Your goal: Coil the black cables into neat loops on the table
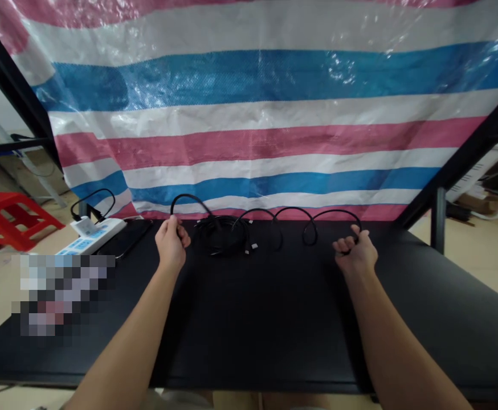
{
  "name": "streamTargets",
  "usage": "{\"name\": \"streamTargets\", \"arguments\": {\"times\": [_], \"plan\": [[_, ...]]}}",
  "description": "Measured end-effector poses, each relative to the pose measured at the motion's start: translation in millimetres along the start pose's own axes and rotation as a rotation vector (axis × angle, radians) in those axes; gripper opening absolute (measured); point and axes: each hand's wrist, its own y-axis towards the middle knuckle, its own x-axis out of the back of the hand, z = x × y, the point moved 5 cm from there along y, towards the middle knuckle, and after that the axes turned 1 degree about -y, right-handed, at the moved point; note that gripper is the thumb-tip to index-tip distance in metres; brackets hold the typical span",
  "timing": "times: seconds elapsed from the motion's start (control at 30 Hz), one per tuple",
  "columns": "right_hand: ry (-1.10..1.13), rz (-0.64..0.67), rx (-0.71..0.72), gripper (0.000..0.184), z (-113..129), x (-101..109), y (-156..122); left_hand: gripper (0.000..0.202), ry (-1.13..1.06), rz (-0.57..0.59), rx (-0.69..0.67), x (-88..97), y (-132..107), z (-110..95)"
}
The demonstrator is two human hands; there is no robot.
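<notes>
2 bare hands show in the head view, over a black desk [266,319] and well apart from each other. The left hand [172,242] has its grip closed, fingers curled around an arched black cable [188,196] that leaves the top of the fist, bends over to the right and drops toward a bundle of black cables [225,244]. The right hand [357,247] also has its grip closed, pinching a looped black cable [292,208] between thumb and fingers; this length runs leftward in loose waves toward the same bundle. Whether the 2 held lengths belong to 1 cable, I cannot tell (they merge with the dark coil). The bundle lies at the far side of the desk, between the hands but nearer the left hand, with light-coloured plugs [254,246] poking out at its edge.

At the left of the desk, a white power strip [114,227] carries a white adapter [85,226], and a dark flat device [128,237] lies just beside it. Nearer, 1 patch is blurred into blocks. A red stool [18,219] stands beyond the left edge. Behind the desk hangs a sheet [253,142] striped in pink, white and blue, between 2 slanting black posts [445,179].
</notes>
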Motion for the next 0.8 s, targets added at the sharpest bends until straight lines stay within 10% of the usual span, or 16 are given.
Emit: {"name": "streamTargets", "arguments": {"times": [0.23,0.43,0.57,0.8], "plan": [[0.021,0.093,0.090,0.032,6.6,-3.9,0.0,0.020,-0.032,-0.042,0.156,8.9,-5.8,15.2],[-0.520,0.080,0.480,0.054,6.7,-29.0,-28.3,0.030,-0.037,-0.046,0.194,2.4,-12.0,19.3],[-0.741,0.063,0.375,0.048,-0.9,-37.7,-36.9,0.027,-0.052,-0.058,0.228,0.4,-16.9,18.1],[-0.406,0.047,0.075,0.042,-14.0,-34.0,-29.5,0.023,-0.055,-0.079,0.260,-3.9,-24.3,16.5]]}}
